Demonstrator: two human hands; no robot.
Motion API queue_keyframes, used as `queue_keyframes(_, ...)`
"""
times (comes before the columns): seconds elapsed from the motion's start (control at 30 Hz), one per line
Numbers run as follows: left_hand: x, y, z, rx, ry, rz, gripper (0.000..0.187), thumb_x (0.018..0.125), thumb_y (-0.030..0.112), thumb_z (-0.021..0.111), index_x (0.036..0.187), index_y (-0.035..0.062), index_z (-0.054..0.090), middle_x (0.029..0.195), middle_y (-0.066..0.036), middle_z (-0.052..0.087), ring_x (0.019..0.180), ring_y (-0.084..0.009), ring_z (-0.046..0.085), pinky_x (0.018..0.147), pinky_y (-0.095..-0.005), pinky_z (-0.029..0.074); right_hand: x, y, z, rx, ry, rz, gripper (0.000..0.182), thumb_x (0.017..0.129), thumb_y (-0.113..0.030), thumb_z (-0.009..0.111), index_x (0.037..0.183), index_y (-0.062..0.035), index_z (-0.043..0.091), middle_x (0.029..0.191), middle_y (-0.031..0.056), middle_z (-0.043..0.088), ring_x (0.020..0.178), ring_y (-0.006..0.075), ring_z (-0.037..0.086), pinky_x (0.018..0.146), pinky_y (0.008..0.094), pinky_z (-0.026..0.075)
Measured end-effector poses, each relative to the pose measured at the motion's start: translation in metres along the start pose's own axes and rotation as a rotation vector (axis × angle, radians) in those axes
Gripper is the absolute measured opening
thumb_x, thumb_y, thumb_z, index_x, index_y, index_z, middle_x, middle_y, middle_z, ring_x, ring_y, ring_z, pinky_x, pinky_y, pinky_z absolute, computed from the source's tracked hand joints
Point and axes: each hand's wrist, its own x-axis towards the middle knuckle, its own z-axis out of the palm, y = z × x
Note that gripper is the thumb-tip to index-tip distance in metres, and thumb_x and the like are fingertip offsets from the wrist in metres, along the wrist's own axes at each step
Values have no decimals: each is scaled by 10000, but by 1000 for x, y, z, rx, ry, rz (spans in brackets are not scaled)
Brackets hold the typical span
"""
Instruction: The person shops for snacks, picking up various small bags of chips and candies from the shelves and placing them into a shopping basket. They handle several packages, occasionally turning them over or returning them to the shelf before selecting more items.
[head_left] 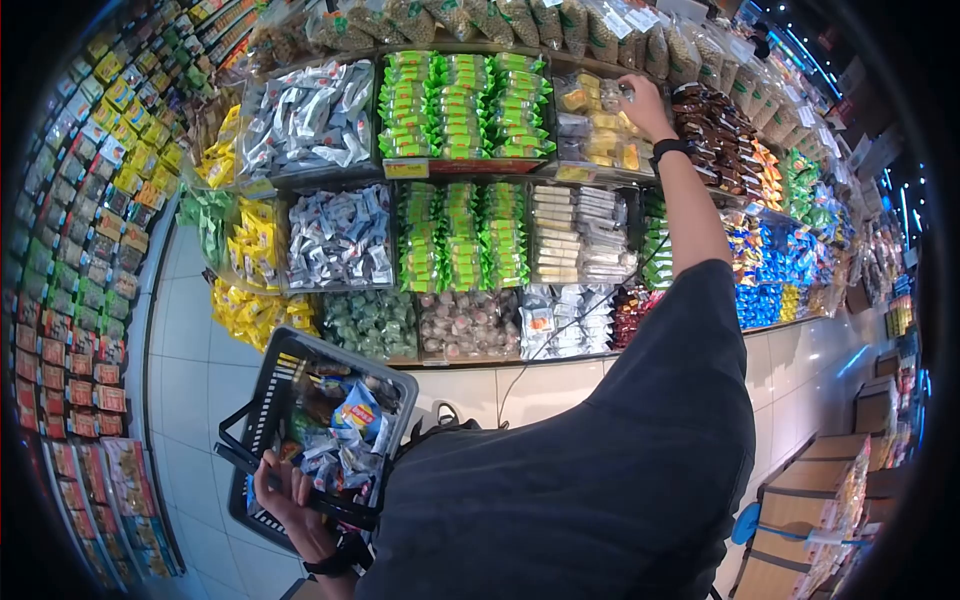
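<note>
My left hand (287, 492) is wrapped round the dark handle (335, 508) of a grey shopping basket (400, 385). Inside the basket lie a blue and yellow snack bag (360, 408) and a heap of small white-and-blue packets (335, 455). My right hand (645, 105) reaches into an upper bin of yellow and clear-wrapped snack packs (610, 125). Its fingers are bent down at the packs near the bin's back; what they grip, if anything, is too small to make out.
Green packets (465, 105) and silver-white packets (315, 115) fill bins left of my right hand; brown packets (715, 135) lie to its right. Bagged nuts or beans (480, 20) line the top. Shelves of packaged goods (95, 270) stand left, beside the tiled floor (195, 400).
</note>
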Motion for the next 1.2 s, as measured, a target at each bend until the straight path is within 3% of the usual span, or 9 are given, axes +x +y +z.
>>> queue_keyframes(0.03,2,-1,-3,6,1,14,238,1002,245,492,820,100,444,525,57,256,364,-33,202,295,-195,196,3,-2,-7,320,-165,-171,391,749,-213,754,1103,-58,693,1112,150,688,959,253,658,886,358,517)
queue_keyframes(0.07,1,-1,-4,14,3,29,237,1002,244,492,820,100,444,528,56,255,365,-35,202,296,-195,194,3,-4,-14,354,-354,-180,382,751,-121,700,1123,-32,690,1124,147,691,977,256,659,893,355,516)
queue_keyframes(0.2,2,-2,-5,-4,27,20,235,1001,242,497,820,101,444,531,54,256,366,-38,200,296,-197,193,-15,-8,-18,366,-545,-232,377,761,-113,676,1130,-36,693,1097,145,694,1003,269,656,922,349,513)
queue_keyframes(0.33,2,-2,-1,14,23,21,233,1002,238,496,822,101,442,535,50,258,366,-39,199,295,-200,198,-34,-14,-12,239,-184,-394,305,755,-103,671,1044,-8,683,1020,143,669,1015,305,637,912,380,509)
queue_keyframes(0.47,1,-1,-1,-23,-24,3,236,1007,236,489,821,100,436,534,50,263,366,-38,206,293,-198,204,-42,-35,-37,305,-403,-262,303,728,-78,677,1022,-6,670,1079,148,627,1033,320,614,912,400,492)
queue_keyframes(0.53,0,0,-2,-16,-5,-7,228,1003,240,484,829,101,436,514,55,252,364,-36,200,296,-199,199,-57,-35,-33,137,-466,-406,342,704,-58,708,1042,-18,671,1133,148,590,1040,333,598,902,414,488)
queue_keyframes(0.9,2,-2,-3,-9,-43,-3,236,1006,232,492,825,91,435,530,53,256,369,-31,215,292,-190,209,-73,-32,-20,110,-296,-475,260,843,-116,702,1074,-10,649,1185,149,580,1047,367,589,868,450,497)
queue_keyframes(0.97,2,-1,-1,-17,52,-17,240,1004,244,483,811,110,432,490,63,225,365,-33,189,301,-198,190,-71,-25,-23,171,-435,-386,259,871,-123,683,1073,31,629,1113,194,635,1006,388,605,854,453,489)
queue_keyframes(1.2,3,-3,-2,0,33,-8,251,1002,239,481,796,112,416,494,63,226,364,-34,186,296,-200,187,-68,-27,-33,132,-405,-390,174,877,-113,672,993,16,651,919,196,678,892,390,636,805,436,493)
